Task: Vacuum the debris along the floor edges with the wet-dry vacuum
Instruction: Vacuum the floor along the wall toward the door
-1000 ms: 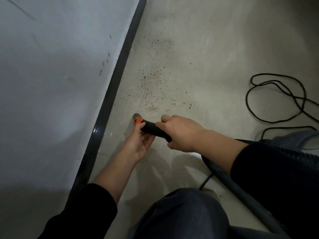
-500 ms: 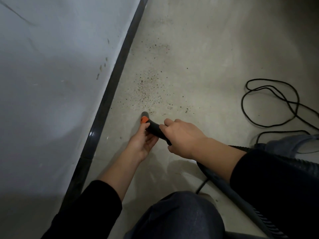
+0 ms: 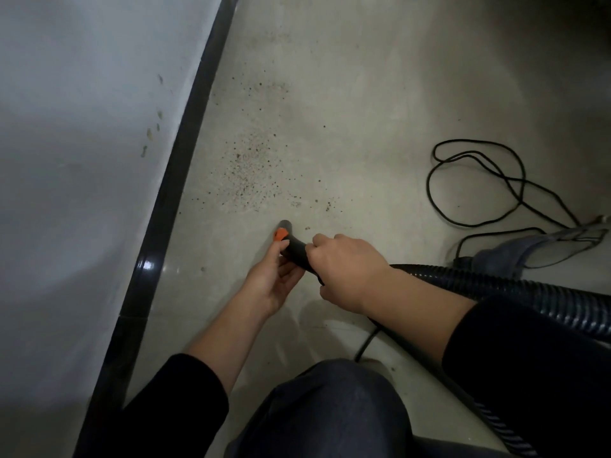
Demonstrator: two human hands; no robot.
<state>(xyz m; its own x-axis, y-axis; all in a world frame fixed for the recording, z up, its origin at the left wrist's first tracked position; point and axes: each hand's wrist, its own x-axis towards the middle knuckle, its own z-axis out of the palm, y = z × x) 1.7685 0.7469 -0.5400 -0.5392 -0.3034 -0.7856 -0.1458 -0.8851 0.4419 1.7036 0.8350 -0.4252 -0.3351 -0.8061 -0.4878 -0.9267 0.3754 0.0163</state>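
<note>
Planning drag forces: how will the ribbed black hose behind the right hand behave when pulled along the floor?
Probably flexible, not stiff: the ribbed hose curves off behind the nozzle that the right hand and left hand hold. Its corrugations likely resist kinking but may scrape. Pulled rightward, it could snag the looped black cord nearby.

Dim, flat indoor light; floor (image 3: 363, 127) greys out, far right corner near-black. Wall (image 3: 82, 160) lit unevenly, paler patch at left. One small glare spot on glossy baseboard (image 3: 145, 264). Wide-angle bend curves baseboard. Overall soft, grainy.
</note>
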